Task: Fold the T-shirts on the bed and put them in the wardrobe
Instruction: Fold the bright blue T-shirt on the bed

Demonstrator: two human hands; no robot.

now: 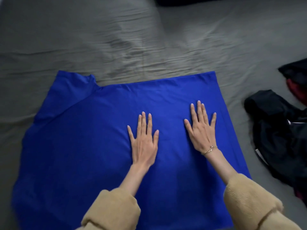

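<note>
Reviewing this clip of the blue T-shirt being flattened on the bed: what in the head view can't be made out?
- Blue T-shirt: its near edge runs under the tan sleeves and off the bottom edge.
- Underside of the left hand and right hand: both lie flat, palms hidden.
- Dark clothes at right: crumpled, blurred, cut by the right edge; garment type unclear.
- Dark object at top: cut off.
- Wardrobe: out of view.

bed (149, 39): grey sheet, wrinkled (esp. centre) | dark clothes pile (279, 133) at right edge
</note>
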